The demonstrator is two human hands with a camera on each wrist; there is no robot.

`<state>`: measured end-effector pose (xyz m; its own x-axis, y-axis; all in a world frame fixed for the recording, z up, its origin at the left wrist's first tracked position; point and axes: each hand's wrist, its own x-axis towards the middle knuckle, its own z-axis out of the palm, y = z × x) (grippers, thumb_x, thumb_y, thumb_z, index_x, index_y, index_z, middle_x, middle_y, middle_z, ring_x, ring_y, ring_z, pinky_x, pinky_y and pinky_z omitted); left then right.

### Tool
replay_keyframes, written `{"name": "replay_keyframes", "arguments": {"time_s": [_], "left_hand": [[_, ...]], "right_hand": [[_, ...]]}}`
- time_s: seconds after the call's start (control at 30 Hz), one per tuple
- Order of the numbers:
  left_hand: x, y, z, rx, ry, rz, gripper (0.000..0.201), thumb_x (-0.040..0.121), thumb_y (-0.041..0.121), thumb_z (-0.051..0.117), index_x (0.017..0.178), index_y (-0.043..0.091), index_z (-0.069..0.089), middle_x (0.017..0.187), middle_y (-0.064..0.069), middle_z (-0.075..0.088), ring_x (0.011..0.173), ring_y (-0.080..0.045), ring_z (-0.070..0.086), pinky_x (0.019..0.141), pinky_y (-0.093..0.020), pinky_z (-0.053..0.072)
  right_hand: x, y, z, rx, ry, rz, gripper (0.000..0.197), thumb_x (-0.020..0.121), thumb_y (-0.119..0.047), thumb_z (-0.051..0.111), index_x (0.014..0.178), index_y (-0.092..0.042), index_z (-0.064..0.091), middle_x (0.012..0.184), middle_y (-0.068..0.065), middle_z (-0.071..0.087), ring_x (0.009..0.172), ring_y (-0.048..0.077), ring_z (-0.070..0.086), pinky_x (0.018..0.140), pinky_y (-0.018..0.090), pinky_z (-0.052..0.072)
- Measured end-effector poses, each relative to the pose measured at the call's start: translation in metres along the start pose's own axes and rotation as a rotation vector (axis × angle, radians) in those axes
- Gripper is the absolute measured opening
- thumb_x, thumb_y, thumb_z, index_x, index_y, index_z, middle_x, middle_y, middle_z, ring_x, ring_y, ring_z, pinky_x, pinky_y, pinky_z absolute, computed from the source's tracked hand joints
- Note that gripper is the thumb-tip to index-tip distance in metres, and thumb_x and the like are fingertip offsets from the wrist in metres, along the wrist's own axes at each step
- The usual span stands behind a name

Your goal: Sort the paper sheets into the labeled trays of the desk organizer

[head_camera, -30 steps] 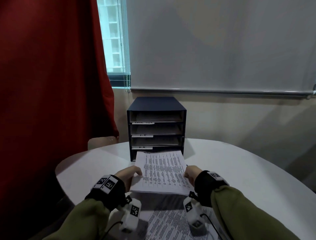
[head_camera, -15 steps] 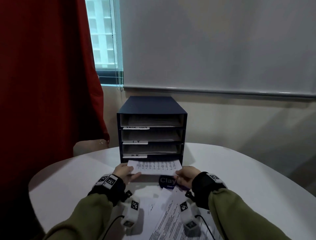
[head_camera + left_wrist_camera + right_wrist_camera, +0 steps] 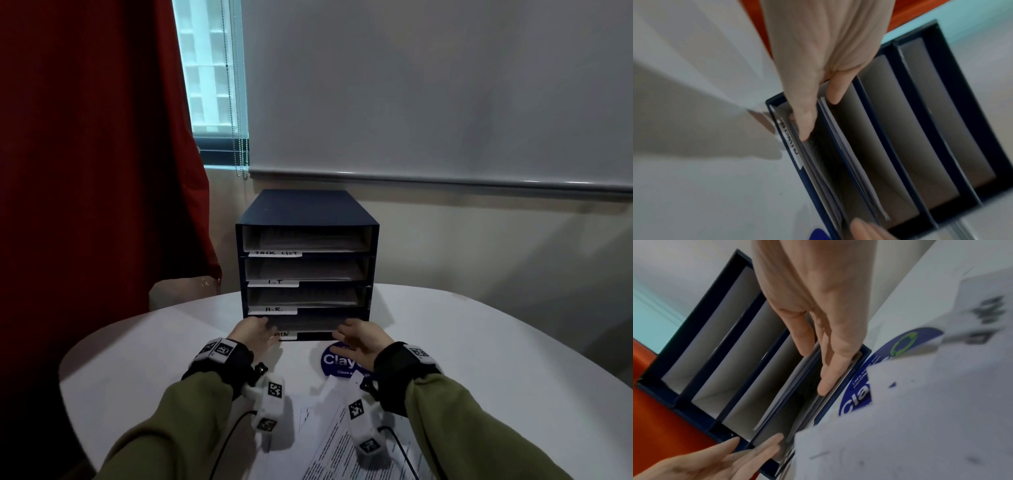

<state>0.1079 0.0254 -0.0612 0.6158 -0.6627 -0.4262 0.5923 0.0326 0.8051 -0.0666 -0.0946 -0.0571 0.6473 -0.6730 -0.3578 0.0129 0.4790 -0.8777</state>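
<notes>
Left hand (image 3: 255,333) and right hand (image 3: 363,340) are held flat-fingered at the ADMIN tray (image 3: 308,323) of the desk organizer (image 3: 306,219), gripping nothing. The sheet (image 3: 813,162) lies inside; uneven pushing could buckle it.

Both arms wear long olive-green sleeves (image 3: 178,421) of a soft, matte cloth that bunches in loose folds toward the wrists. Each wrist carries a black wrist band (image 3: 236,359) topped by a white block printed with black-and-white square code markers (image 3: 224,350). Below each band hangs a white camera housing (image 3: 270,407) with two more square markers on its faces; the one on the right arm (image 3: 363,428) is shaped the same. A small black knob sits where the left housing meets its band, and a thin black cable (image 3: 233,435) trails from each housing back toward the body. The left hand (image 3: 255,334) and right hand (image 3: 363,342) are bare, with no rings or gloves.
</notes>
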Motion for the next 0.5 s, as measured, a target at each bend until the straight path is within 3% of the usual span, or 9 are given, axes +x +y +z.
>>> {"name": "replay_keyframes", "arguments": {"time_s": [0.07, 0.13, 0.2, 0.27, 0.37, 0.5], "left_hand": [[-0.008, 0.001, 0.001, 0.229, 0.037, 0.058, 0.045, 0.097, -0.001, 0.037, 0.141, -0.006, 0.033, 0.127, -0.024, 0.053, 0.102, -0.031, 0.056, 0.108, -0.041, 0.037], [-0.025, 0.001, 0.002, 0.431, 0.058, 0.116, 0.039, 0.095, 0.0, 0.042, 0.134, -0.004, 0.044, 0.092, -0.015, 0.058, 0.074, -0.024, 0.056, 0.091, -0.041, 0.05], [-0.051, 0.001, 0.005, 0.649, -0.03, 0.142, 0.03, 0.095, 0.005, 0.047, 0.124, 0.0, 0.053, 0.089, -0.012, 0.059, 0.069, -0.021, 0.058, 0.069, -0.034, 0.054], [-0.078, -0.005, 0.005, 0.863, -0.179, 0.129, 0.022, 0.095, 0.011, 0.051, 0.113, 0.003, 0.058, 0.088, -0.01, 0.062, 0.067, -0.018, 0.06, 0.061, -0.027, 0.054], [-0.101, -0.025, 0.004, 1.06, -0.304, 0.099, 0.013, 0.09, 0.013, 0.059, 0.103, 0.011, 0.059, 0.08, -0.005, 0.06, 0.061, -0.013, 0.057, 0.06, -0.025, 0.054], [-0.108, -0.054, 0.003, 1.126, -0.296, 0.062, 0.046, 0.083, 0.018, 0.069, 0.122, 0.014, 0.045, 0.093, -0.009, 0.059, 0.065, -0.018, 0.054, 0.064, -0.032, 0.049]], "right_hand": [[-0.012, -0.002, -0.003, -0.031, -0.051, -0.004, 0.021, 0.095, 0.006, 0.044, 0.111, -0.004, 0.051, 0.114, 0.019, 0.055, 0.115, 0.031, 0.057, 0.079, 0.04, 0.053], [-0.027, -0.006, -0.006, -0.12, -0.068, -0.011, 0.012, 0.092, 0.007, 0.047, 0.089, -0.004, 0.052, 0.089, 0.015, 0.054, 0.085, 0.027, 0.062, 0.07, 0.035, 0.056], [-0.047, -0.01, -0.012, -0.249, -0.035, -0.028, 0.007, 0.094, 0.001, 0.048, 0.095, -0.002, 0.054, 0.083, 0.015, 0.055, 0.069, 0.025, 0.058, 0.059, 0.033, 0.054], [-0.066, -0.015, -0.024, -0.419, 0.013, -0.023, 0.006, 0.094, -0.005, 0.051, 0.095, -0.001, 0.056, 0.076, 0.015, 0.058, 0.058, 0.024, 0.055, 0.052, 0.031, 0.051], [-0.098, -0.017, -0.053, -0.766, 0.09, 0.033, 0.01, 0.09, -0.008, 0.055, 0.086, -0.001, 0.061, 0.069, 0.013, 0.062, 0.053, 0.023, 0.057, 0.052, 0.029, 0.053], [-0.143, -0.009, -0.087, -1.017, 0.165, 0.158, 0.009, 0.09, -0.004, 0.052, 0.082, 0.0, 0.055, 0.069, 0.016, 0.06, 0.046, 0.023, 0.057, 0.048, 0.025, 0.048]]}}
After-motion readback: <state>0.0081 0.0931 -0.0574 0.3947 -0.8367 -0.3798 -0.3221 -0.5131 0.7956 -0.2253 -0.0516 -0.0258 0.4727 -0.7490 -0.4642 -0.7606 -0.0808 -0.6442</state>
